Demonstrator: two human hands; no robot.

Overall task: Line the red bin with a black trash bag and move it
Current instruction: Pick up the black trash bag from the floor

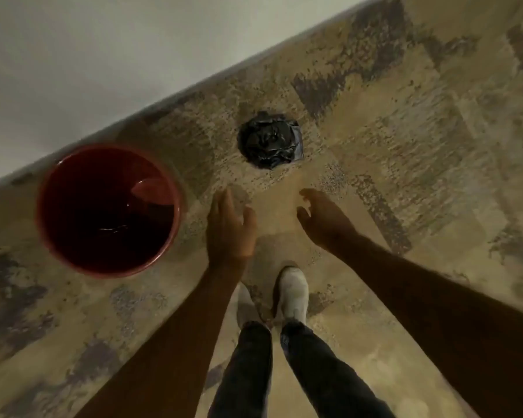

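The round red bin [47, 233] stands upright on the floor at the left, close to the wall, with no liner visible inside. A crumpled black trash bag [269, 140] lies bunched on the floor to the right of the bin. My left hand [230, 227] hovers between bin and bag, fingers spread, holding nothing. My right hand [320, 215] is stretched out below the bag, fingers slightly curled and apart, also holding nothing. Both hands are short of the bag and touch nothing.
A white wall [103, 70] runs diagonally across the upper left, right behind the bin. The floor [405, 131] is a patterned beige and grey carpet. My legs in dark trousers and white shoes [293, 294] stand below the hands.
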